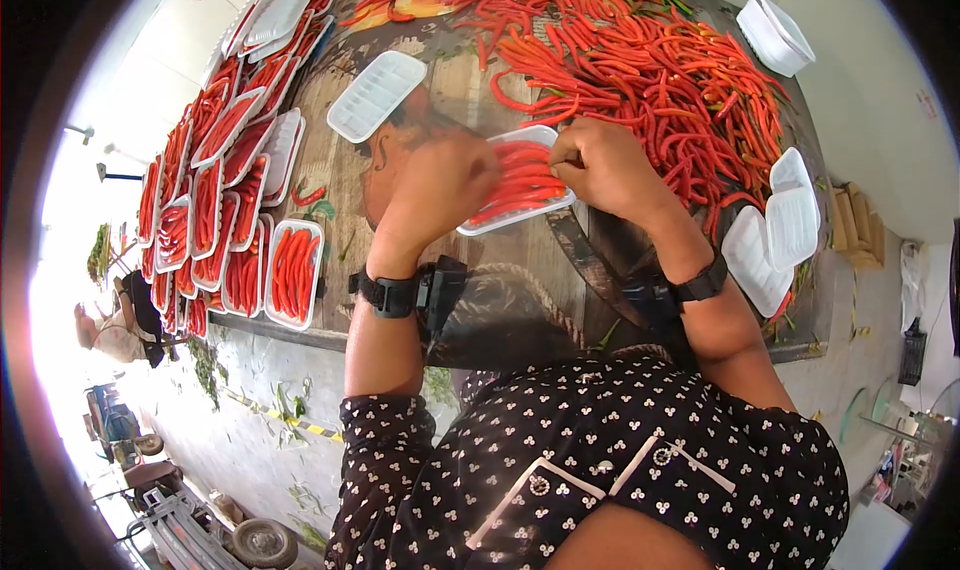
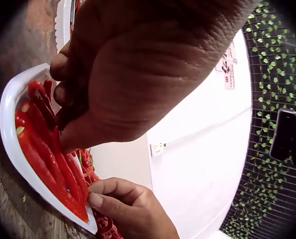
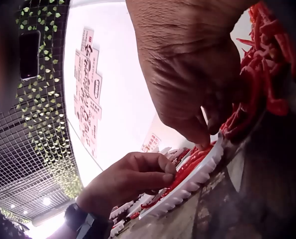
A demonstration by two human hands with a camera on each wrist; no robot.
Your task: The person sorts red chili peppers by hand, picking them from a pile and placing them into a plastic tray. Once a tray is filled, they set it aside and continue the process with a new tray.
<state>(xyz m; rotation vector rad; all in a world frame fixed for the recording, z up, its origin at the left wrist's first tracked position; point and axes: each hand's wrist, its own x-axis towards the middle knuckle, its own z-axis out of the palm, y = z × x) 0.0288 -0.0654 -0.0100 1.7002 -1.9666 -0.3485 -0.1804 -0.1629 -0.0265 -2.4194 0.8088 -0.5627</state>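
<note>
A white ribbed tray [image 1: 520,213] lies on the table before the person, with several long red chilies [image 1: 525,185] side by side in it. Over its left end is the left hand [image 1: 440,185], blurred in the head view; in the left wrist view its curled fingers and thumb pinch at the chilies [image 2: 43,154]. At the tray's right end the right hand [image 1: 612,170] has thumb and forefinger pinched on the chili ends, as the right wrist view also shows, with the tray rim [image 3: 188,188] just below. The fingertips partly hide what they pinch.
Loose red chilies [image 1: 690,100] are heaped at the back right. Filled trays [image 1: 293,275] stand stacked along the left. One tray without chilies [image 1: 377,97] lies behind the left hand; other white trays [image 1: 775,40], [image 1: 793,228] sit at the right edge.
</note>
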